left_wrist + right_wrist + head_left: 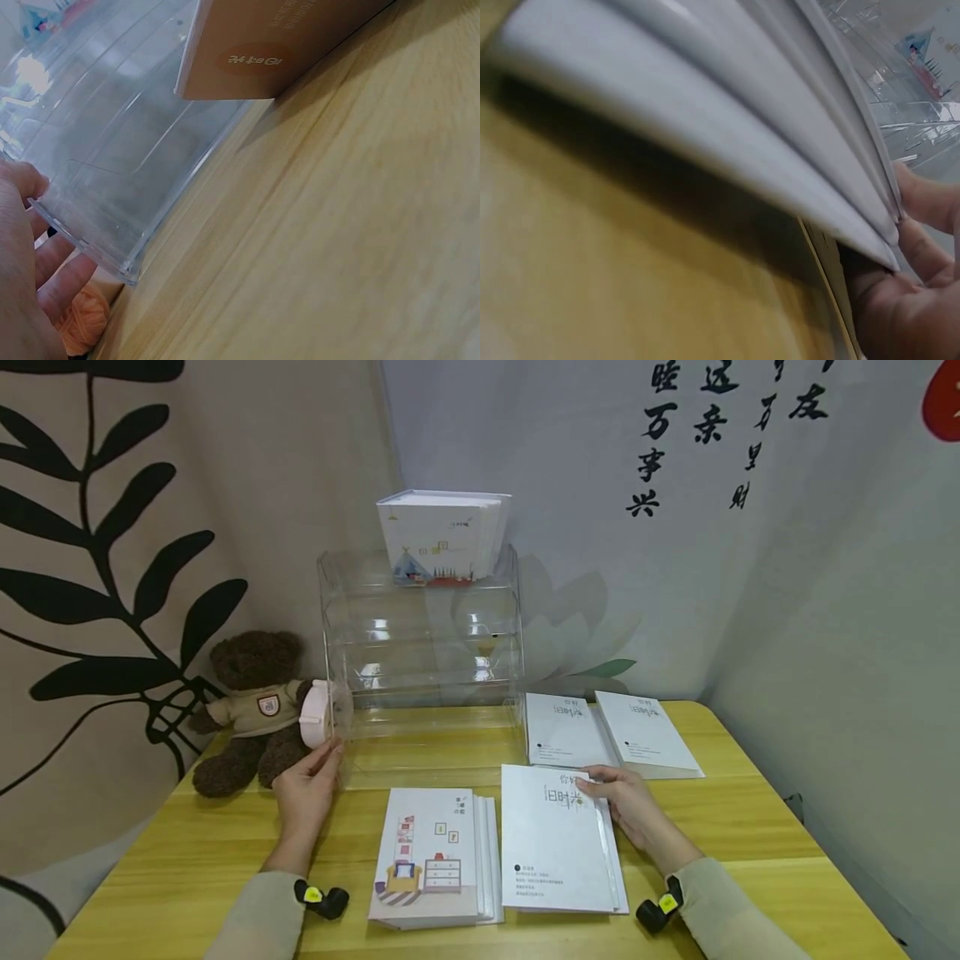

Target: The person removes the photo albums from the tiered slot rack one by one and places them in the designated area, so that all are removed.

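Observation:
My left hand (307, 797) pinches the lower left front edge of a clear plastic tiered rack (420, 662). In the left wrist view its thumb lies on the inner face of the rack wall (112, 229), the fingers round the outside. With my right hand (633, 810) I grip a small stack of white booklets (551, 860) by the upper right edge, thumb on the cover. The right wrist view shows several page blocks (727, 127) tilted above the wood, with fingers (926, 251) at their edges. Beside them lies a stack of illustrated booklets (427, 860).
White-covered books (648, 735) lie in two piles at the back right. More booklets (442, 531) stand in the rack's top tier. Left of the rack sits a brown teddy bear (258, 710), near a pale pink object (315, 714). Wooden table (750, 893) beneath; printed cloth behind.

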{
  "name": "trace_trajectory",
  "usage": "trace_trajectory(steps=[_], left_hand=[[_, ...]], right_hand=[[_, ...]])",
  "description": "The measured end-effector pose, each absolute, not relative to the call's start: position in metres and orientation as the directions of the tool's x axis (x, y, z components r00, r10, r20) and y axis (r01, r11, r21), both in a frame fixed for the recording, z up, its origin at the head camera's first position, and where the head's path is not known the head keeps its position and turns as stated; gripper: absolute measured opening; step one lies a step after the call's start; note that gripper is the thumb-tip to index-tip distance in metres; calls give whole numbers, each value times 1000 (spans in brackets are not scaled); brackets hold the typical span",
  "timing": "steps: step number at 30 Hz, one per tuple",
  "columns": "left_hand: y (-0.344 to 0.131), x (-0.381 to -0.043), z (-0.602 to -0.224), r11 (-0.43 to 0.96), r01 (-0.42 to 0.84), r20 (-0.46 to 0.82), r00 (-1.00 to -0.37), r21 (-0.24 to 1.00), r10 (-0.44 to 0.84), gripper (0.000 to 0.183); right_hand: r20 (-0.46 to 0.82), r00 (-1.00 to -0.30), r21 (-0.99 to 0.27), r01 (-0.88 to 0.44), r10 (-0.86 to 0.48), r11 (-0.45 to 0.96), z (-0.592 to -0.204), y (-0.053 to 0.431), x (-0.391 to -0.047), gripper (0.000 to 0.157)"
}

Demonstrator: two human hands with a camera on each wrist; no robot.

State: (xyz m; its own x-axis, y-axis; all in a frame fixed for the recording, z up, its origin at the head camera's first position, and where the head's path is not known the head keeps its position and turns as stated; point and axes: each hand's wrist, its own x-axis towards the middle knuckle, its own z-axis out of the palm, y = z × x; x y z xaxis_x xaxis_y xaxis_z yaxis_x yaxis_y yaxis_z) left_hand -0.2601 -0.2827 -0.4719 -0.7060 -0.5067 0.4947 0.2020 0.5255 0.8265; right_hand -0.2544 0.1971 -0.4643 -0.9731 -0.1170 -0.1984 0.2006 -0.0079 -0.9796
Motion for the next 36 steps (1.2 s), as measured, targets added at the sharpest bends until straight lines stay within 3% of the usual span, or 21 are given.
trace_trajectory(steps=[9,20,36], left_hand=[[-283,-260,-471,525,198,491,-708,828,-507,27],[-281,-260,-469,528,178,479,-713,830,-512,28],[-283,-260,-472,502,176,456,-726,847,-515,29]], right_hand=[[-207,-971,-978,208,-121,7,-467,198,-255,38],[-56,-988,-960,14,-144,278,-474,197,-254,34],[-18,-990,-949,-28,-143,314,-478,195,-252,35]])
